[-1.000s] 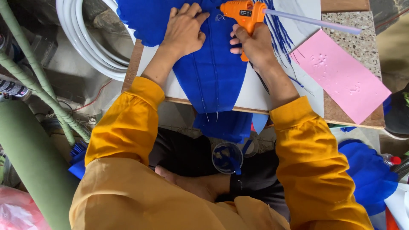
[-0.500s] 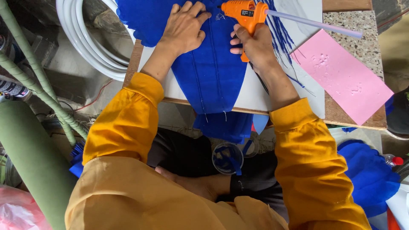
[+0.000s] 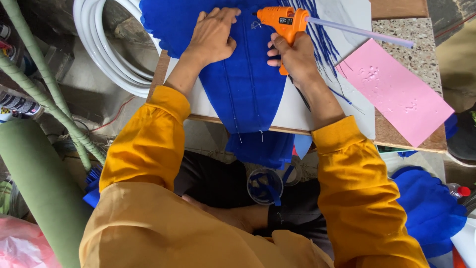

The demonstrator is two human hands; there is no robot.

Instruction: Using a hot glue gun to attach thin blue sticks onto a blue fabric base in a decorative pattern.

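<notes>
Your right hand (image 3: 297, 57) is clenched around the grip of the orange glue gun (image 3: 282, 21), its nozzle pointing left at the blue fabric (image 3: 248, 84) and a clear glue stick (image 3: 359, 32) jutting from its back toward the right. Since half a second ago this hand and the gun have barely shifted; the nozzle stays at the same spot near the fabric's upper part. Your left hand (image 3: 214, 33) lies flat and released on the fabric, fingers spread, pressing it down, in the same place as before. The fabric rests on a white board (image 3: 297, 111) on the table (image 3: 396, 141), with its lower end hanging over the near edge, unchanged. A pink sheet (image 3: 396, 97) lies on the table to the right of your right hand, apart from the gun. Below the table edge a small clear cup (image 3: 265, 186) sits near your lap. White hose coils (image 3: 106, 54) lie to the left of the table
</notes>
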